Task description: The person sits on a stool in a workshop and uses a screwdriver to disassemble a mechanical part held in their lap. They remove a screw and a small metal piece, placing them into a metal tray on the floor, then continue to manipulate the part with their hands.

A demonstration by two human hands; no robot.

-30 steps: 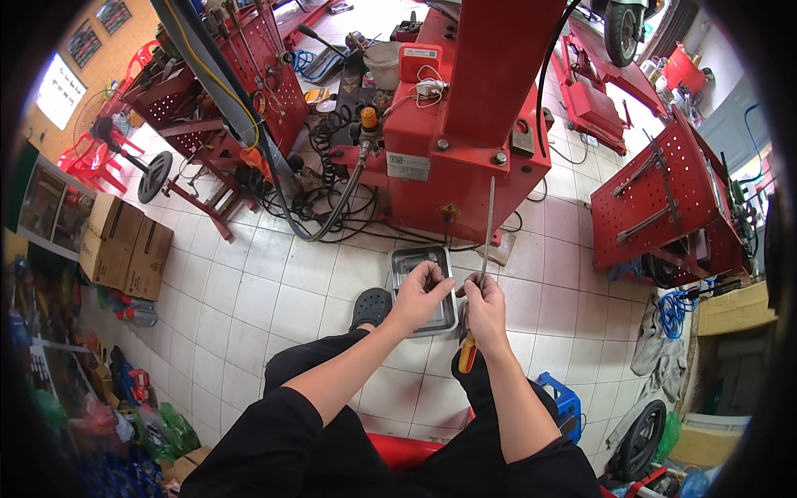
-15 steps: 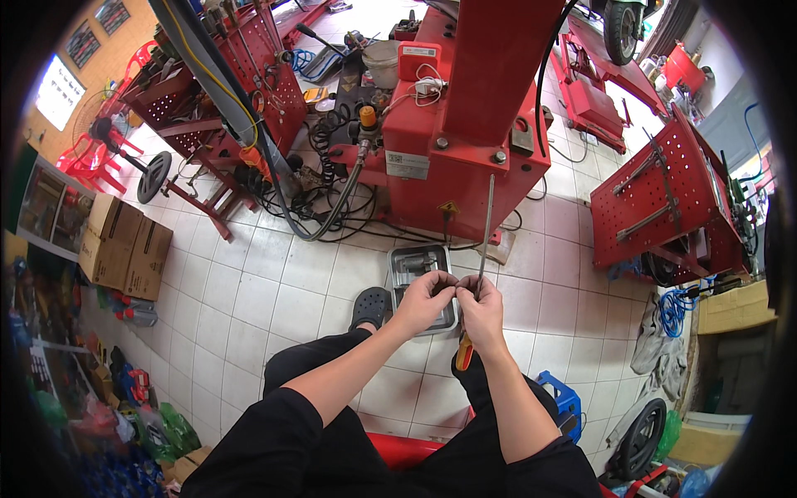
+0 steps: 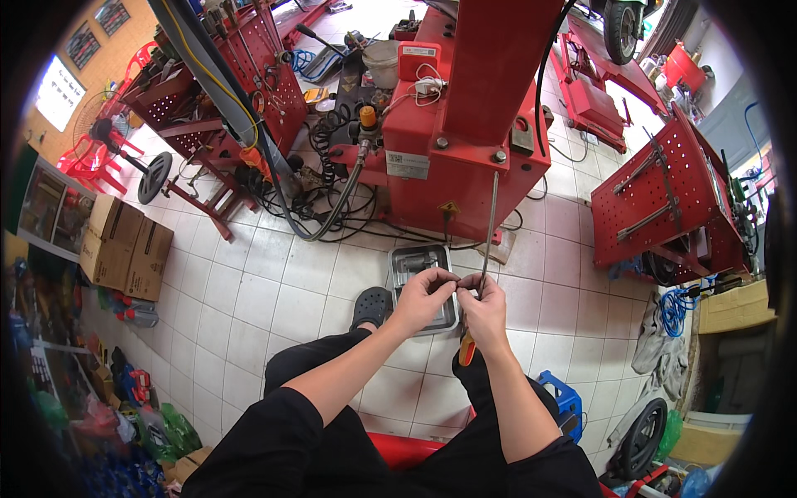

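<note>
- Workshop floor (image 3: 257,286): white tiles; red machine (image 3: 423,199) ahead, tray (image 3: 392,270) below the hands.
- Screwdriver (image 3: 490,228): in the right hand (image 3: 486,314); long axis running forward, tip away from the person, handle nearest.
- Right hand: closed round the shaft.
- Left hand (image 3: 421,300): fingers bent beside it; grip cannot be told.

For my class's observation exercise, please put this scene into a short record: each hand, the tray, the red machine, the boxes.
Left hand: fingers curled, close to the other hand; anything gripped is hidden
Right hand: holds a long screwdriver
Tray: on the floor, grey parts inside
Machine: red, beyond the tray
Boxes: brown cardboard, at the left
</note>
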